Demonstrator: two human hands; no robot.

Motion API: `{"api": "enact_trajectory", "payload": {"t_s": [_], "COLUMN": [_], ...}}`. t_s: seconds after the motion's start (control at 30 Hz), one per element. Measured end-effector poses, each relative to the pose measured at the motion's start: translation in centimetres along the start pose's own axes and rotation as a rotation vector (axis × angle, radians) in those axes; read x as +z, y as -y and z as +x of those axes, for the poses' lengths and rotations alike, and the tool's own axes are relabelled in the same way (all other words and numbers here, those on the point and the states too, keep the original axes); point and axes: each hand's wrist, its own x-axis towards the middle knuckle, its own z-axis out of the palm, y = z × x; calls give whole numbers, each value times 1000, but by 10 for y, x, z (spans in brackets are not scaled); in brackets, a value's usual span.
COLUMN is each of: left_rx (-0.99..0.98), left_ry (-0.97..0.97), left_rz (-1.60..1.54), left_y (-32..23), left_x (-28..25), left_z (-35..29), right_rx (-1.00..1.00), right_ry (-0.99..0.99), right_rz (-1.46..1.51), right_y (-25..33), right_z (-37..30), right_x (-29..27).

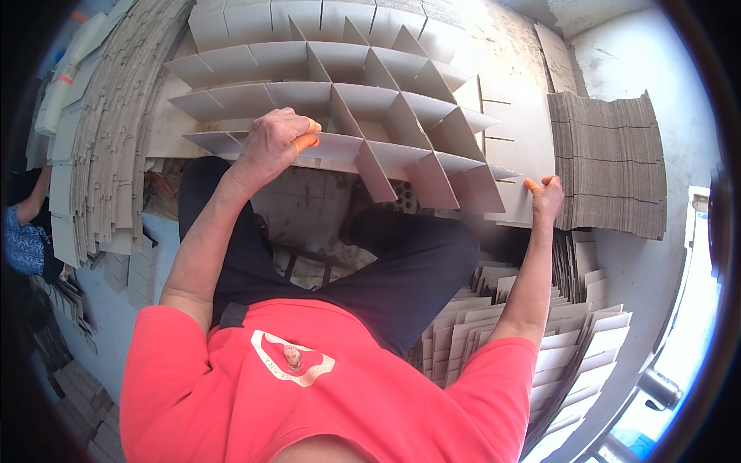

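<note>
A partly interlocked cardboard divider grid (378, 112) stands in front of me, its long slotted strips running left to right with shorter cross strips set into them. My left hand (274, 147), with orange covers on thumb and finger, is closed at the near long strip (340, 147), pinching its upper edge. To the right of the grid, my right hand (546, 198), also with orange finger covers, is closed in a pinch at the edge of a pale slotted cardboard sheet (532, 147). The exact grip of the right fingertips is partly hidden.
A tall bundle of cardboard strips (610, 162) stands at the right. Long stacks of strips (116, 131) line the left side. More slotted pieces (571, 347) lean by my right arm. Another person's patterned sleeve (23, 239) shows at the far left.
</note>
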Motion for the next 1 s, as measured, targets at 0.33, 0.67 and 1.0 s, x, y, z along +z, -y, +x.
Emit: {"api": "enact_trajectory", "payload": {"t_s": [0.33, 0.67, 1.0], "left_rx": [-22, -7, -67], "left_ry": [17, -50, -114], "left_rz": [10, -15, 52], "left_y": [-4, 3, 16], "left_x": [-3, -14, -50], "left_z": [2, -13, -32], "right_rx": [-143, -287, -272], "right_ry": [-200, -351, -616], "right_rz": [227, 364, 483], "right_y": [-11, 31, 73], "right_z": [-1, 0, -15], "right_x": [16, -45, -90]}}
